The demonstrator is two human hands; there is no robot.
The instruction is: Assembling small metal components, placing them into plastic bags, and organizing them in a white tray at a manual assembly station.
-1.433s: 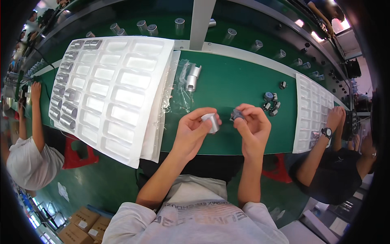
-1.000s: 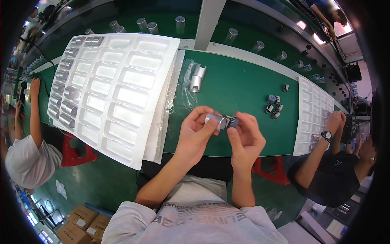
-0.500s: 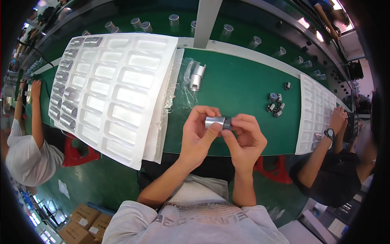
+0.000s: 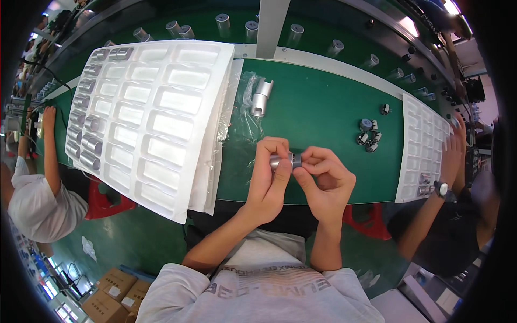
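Note:
Above the table's near edge, my left hand (image 4: 266, 183) is closed round a small silver metal cylinder (image 4: 275, 162). My right hand (image 4: 329, 185) pinches a dark grey end piece (image 4: 297, 160) against the cylinder's right end. The two parts are lined up on one axis; the fingers partly cover them, and how far they fit together cannot be made out. Beyond my hands, a larger silver sleeve with cut-out ends (image 4: 260, 102) lies beside crumpled clear plastic (image 4: 245, 105). Off to the right is a cluster of small dark and whitish parts (image 4: 371, 137).
A white moulded tray (image 4: 179, 99) slants on the left, silver cylinders filling its left pockets. Several cylinders (image 4: 223, 22) stand along the back behind a metal upright (image 4: 271, 32). Another tray (image 4: 410, 134) lies right, by a co-worker's hands (image 4: 451, 156). A second person works far left.
My left fingers have shifted and cover more of the cylinder, which now sits slightly further left. Both hands still hold the parts end to end. The co-worker's hands at right have moved over their tray.

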